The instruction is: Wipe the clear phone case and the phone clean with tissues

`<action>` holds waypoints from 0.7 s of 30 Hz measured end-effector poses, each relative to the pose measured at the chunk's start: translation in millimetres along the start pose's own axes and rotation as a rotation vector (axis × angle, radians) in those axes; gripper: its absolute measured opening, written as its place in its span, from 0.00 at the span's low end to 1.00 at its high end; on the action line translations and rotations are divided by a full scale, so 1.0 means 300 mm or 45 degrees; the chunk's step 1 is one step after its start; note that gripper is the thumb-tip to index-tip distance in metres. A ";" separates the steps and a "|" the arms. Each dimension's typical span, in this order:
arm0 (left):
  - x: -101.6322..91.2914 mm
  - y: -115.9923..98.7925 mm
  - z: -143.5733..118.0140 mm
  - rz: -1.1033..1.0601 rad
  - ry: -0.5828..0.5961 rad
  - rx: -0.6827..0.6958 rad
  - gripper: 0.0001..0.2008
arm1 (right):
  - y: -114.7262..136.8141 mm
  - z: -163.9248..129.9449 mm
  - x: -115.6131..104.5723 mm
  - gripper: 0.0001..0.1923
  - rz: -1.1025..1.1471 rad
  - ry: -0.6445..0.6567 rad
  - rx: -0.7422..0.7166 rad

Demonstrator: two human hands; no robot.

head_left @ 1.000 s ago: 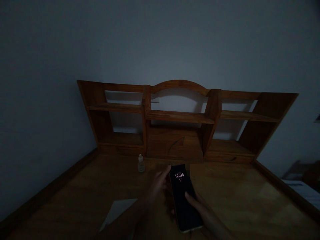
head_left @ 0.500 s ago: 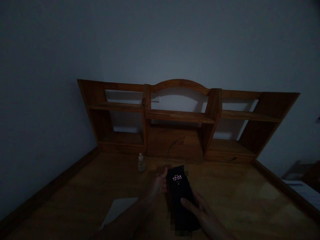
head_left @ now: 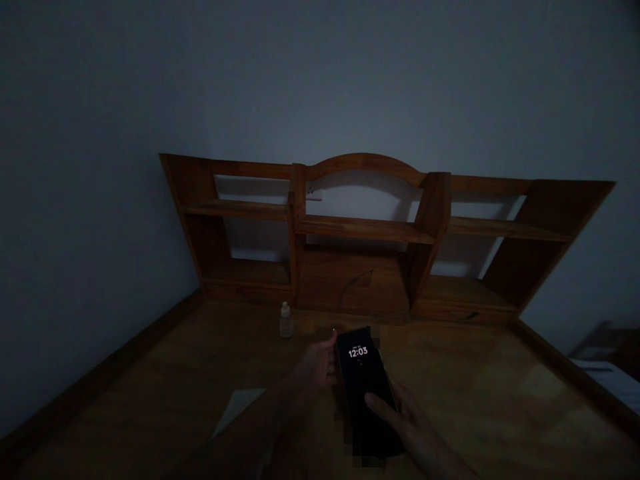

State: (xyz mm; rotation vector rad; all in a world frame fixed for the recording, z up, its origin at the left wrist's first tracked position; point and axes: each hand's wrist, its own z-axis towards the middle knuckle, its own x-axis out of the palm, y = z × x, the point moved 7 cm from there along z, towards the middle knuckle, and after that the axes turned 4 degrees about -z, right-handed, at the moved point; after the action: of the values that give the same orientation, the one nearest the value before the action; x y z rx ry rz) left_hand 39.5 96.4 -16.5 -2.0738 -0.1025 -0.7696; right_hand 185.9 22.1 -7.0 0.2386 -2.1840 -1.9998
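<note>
Phone [head_left: 367, 393] in both hands, long axis pointing toward shelf [head_left: 360, 233].

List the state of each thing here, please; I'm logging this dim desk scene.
Black rectangular phone: screen lit, showing 12:03, held above the desk.
Left hand: grip on the phone's left edge.
Right hand: under the phone, thumb on the screen.
Small clear plastic bottle: upright, capped.
White paper sheet: lying flat.
Wooden desk shelf unit: shelves bare.

No sleeves are worn; both forearms are seen bare. No rings are made out on the bare left hand [head_left: 315, 367] or bare right hand [head_left: 407, 423].
</note>
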 end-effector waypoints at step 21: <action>0.185 0.097 -0.175 0.115 0.723 -0.056 0.53 | -0.010 0.026 -0.053 0.40 0.276 -0.247 -0.017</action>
State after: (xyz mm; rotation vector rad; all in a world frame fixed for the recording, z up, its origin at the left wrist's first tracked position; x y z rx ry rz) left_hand 68.9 26.7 14.7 -1.8105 0.3225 -1.2774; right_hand 199.5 33.1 -11.0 -0.1942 -2.1963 -1.9873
